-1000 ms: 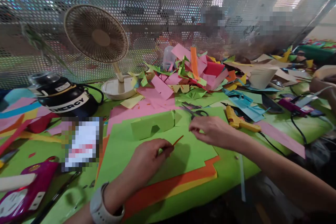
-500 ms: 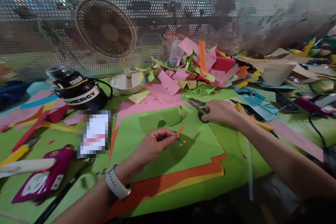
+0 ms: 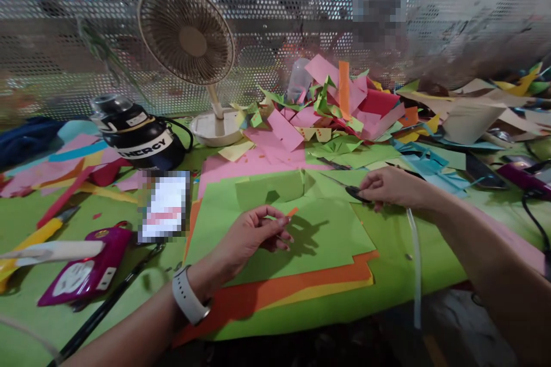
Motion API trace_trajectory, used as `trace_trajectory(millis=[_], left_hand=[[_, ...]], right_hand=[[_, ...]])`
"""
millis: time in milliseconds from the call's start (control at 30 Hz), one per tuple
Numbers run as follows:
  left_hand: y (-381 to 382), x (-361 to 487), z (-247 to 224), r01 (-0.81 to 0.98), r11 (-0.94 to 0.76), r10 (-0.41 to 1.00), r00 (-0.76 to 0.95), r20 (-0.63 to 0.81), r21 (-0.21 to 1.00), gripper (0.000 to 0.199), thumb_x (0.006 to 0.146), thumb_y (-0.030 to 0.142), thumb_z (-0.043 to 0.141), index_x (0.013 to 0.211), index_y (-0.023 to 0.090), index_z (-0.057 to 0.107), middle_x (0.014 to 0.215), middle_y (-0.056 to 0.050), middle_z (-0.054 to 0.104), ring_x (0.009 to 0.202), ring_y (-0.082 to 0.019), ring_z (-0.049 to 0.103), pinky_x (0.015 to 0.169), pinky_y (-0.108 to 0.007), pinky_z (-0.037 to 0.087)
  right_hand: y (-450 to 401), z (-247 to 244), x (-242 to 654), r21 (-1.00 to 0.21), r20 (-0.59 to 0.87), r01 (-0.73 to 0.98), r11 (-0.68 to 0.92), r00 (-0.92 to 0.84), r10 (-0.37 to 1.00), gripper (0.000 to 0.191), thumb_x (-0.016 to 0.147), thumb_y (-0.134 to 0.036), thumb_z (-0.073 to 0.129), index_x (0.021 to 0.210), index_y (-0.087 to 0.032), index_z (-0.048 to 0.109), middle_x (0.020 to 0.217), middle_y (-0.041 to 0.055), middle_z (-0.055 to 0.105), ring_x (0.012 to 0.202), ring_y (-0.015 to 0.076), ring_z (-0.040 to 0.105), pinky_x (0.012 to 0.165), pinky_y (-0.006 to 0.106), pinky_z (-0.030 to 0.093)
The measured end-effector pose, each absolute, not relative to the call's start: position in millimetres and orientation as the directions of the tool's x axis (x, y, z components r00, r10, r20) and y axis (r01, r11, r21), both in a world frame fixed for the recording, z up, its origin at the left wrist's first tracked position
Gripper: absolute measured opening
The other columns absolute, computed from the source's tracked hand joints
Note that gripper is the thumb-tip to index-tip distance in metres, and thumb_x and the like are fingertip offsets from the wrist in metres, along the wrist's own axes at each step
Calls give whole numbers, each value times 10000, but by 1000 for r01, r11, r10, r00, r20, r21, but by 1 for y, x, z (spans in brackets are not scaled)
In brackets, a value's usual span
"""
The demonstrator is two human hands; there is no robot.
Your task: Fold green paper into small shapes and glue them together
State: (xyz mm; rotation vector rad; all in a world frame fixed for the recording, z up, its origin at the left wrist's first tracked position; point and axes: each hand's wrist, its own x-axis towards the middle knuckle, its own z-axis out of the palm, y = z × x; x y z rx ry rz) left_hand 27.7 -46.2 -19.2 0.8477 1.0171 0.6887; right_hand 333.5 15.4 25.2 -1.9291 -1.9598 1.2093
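A small orange paper strip [image 3: 293, 212] is pinched between the thumb and index finger of my left hand [image 3: 253, 229]; the other fingers are loosely curled. Below this hand lies a green paper sheet [image 3: 336, 241], with a folded green piece [image 3: 267, 189] standing on it. To the right, my right hand [image 3: 387, 188] is closed at the dark handles of a pair of scissors [image 3: 355, 191]. The thin blades point left over the green paper. Behind them lies a slim dark object [image 3: 333, 164] whose kind I cannot make out.
Orange paper [image 3: 241, 301] sticks out under the green sheet. A heap of coloured paper scraps [image 3: 318, 109] lies at the back. On the left stand a fan [image 3: 217, 129] and a black bottle [image 3: 146, 140], with a purple pouch [image 3: 86, 266] and a yellow-handled cutter [image 3: 34, 246] nearer.
My right hand has moved right and slightly nearer, drawing the scissors away from the slim dark object. My left hand keeps the orange strip, its lower fingers now showing more. The view has shifted a little.
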Motion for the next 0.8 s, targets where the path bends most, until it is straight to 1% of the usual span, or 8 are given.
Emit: trace_trajectory(millis=[67,133,233,367,467,633,733,800], left_hand=[[-47,27,-20,-119,522,812,371,-450,844,356,674,395,797,906,158,668,660,0,727,558,-85,633,596,-201,459],[-47,26,-21,-130,529,812,367,-455,839,354,674,384,799,919,151,693,698,-18,738,609,-90,648,639,-203,470],[-48,24,-21,-173,529,821,352,-450,831,283,676,366,802,827,158,683,738,-33,749,663,-116,671,660,-221,479],[-48,23,-17,-222,522,837,320,-444,824,281,668,356,812,768,176,621,798,-46,760,750,-154,691,731,-272,500],[-47,23,-15,-190,482,863,273,-425,856,249,685,332,804,758,170,630,903,-46,756,830,-138,679,719,-224,485],[-46,20,-20,-229,510,847,301,-438,829,221,729,338,772,835,179,661,783,-22,755,728,-124,685,678,-224,497],[-45,18,-25,-275,483,869,265,-418,831,202,765,328,747,884,176,688,806,-30,758,757,-128,694,704,-227,506],[-44,18,-27,-300,478,876,228,-424,826,190,782,328,732,891,177,697,833,-39,760,777,-139,699,695,-233,515]], right_hand=[[7,23,336,-745,-447,621,-244,-192,874,322,609,-388,780,774,-147,644,685,48,684,536,145,627,503,244,495],[-1,21,332,-815,-462,495,-303,-236,855,423,567,-419,813,851,-145,661,710,33,682,561,126,612,523,235,507],[-9,19,317,-839,-505,413,-355,-343,792,461,581,-439,814,897,-132,678,736,31,686,571,99,591,524,208,489],[-10,12,292,-845,-533,349,-405,-491,689,422,596,-430,821,848,-134,658,732,19,674,564,85,586,499,189,465],[-6,9,278,-850,-527,337,-406,-545,652,423,595,-431,828,820,-135,626,713,3,650,546,76,574,479,181,460],[-1,11,264,-853,-522,381,-358,-612,593,454,640,-522,775,723,-146,535,618,-28,594,423,41,500,408,164,429],[-4,11,261,-852,-522,406,-330,-626,579,478,664,-572,734,708,-151,511,598,-29,570,412,35,464,377,150,384],[-7,9,261,-835,-547,447,-320,-616,566,463,677,-555,733,705,-158,497,593,-30,559,426,39,450,380,150,371]])
